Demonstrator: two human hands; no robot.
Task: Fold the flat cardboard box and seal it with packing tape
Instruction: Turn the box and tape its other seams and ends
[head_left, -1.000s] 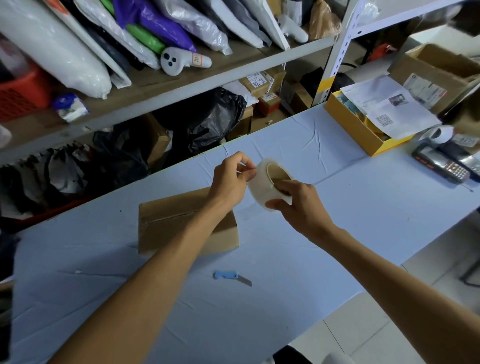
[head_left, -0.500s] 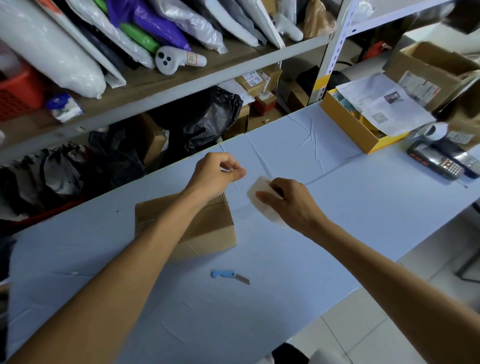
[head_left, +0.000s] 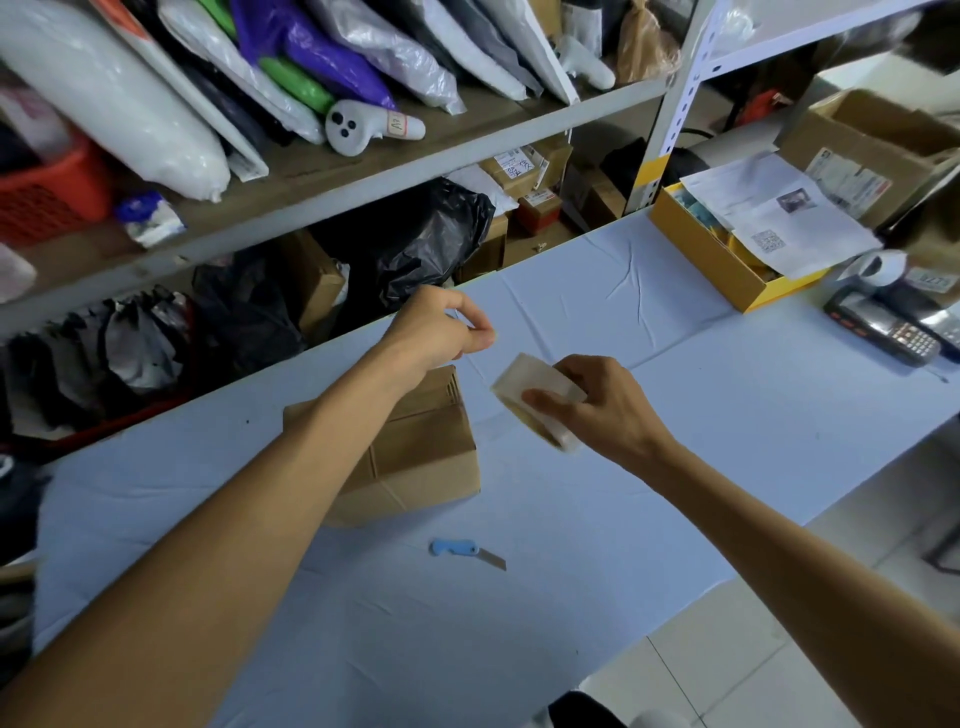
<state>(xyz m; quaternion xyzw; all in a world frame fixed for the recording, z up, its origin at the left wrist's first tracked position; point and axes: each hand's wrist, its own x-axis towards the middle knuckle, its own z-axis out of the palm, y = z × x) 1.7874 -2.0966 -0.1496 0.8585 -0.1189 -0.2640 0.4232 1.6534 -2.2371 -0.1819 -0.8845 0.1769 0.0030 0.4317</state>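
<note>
A brown cardboard box (head_left: 426, 457), folded up with its top flaps shut, stands on the blue table (head_left: 727, 415), partly hidden under my left forearm. My right hand (head_left: 597, 410) grips a roll of clear packing tape (head_left: 530, 389) just right of the box, a little above the table. My left hand (head_left: 441, 327) hovers above the box's far right corner with thumb and forefinger pinched together; a thin clear strip of tape seems to run from the roll to that pinch, though it is hard to make out.
A small blue utility knife (head_left: 465, 551) with its blade out lies in front of the box. A yellow box with papers (head_left: 727, 260) and a handheld scanner (head_left: 883, 327) sit at the right. Shelves (head_left: 363, 182) full of bags stand behind the table.
My hands have moved apart: the left pulled up and left away from the roll, the right turned the roll and lowered it to the right of the box.
</note>
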